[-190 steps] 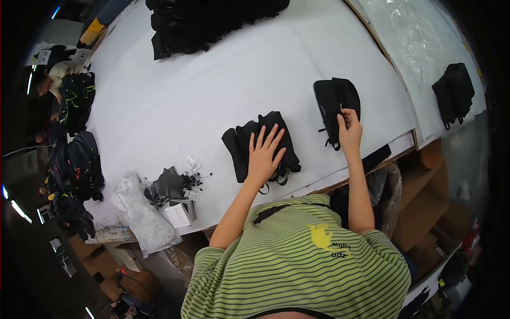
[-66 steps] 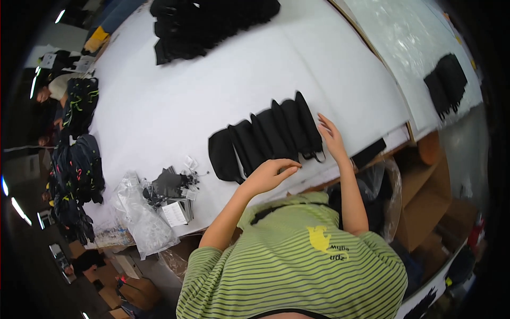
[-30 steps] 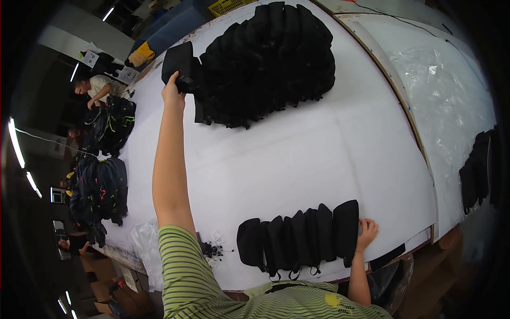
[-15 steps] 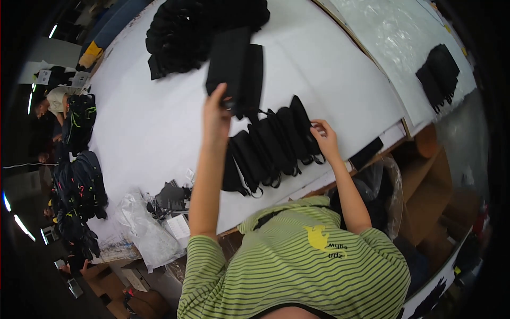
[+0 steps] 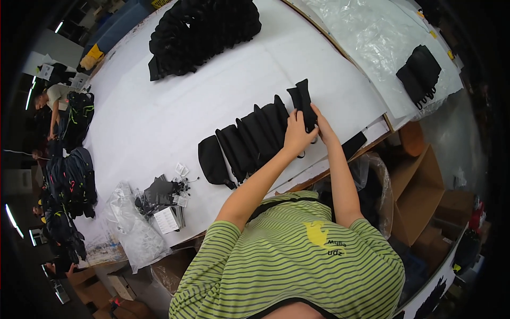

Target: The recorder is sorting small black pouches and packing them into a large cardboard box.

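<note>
A row of flat black fabric pouches (image 5: 245,141) with small loops at their near ends stands overlapped on the white table. At the row's right end, my left hand (image 5: 299,133) has its fingers closed on the near part of a black pouch (image 5: 303,98). My right hand (image 5: 323,125) holds the same pouch from its right side, fingers bent against it. The pouch's near end is hidden by my hands. Farther off lies a large heap of black pouches (image 5: 204,37).
Left of the row are clear plastic bags (image 5: 130,223), a stack of white cards (image 5: 169,219) and black tags with cords (image 5: 159,191). More black pouches (image 5: 419,74) lie on plastic sheeting at right. Cardboard boxes (image 5: 419,194) stand below the table edge. A person (image 5: 56,101) bends over backpacks at far left.
My left hand has come down and right from above the row, bringing a black pouch to the right end. My right hand has closed in on the pouch there.
</note>
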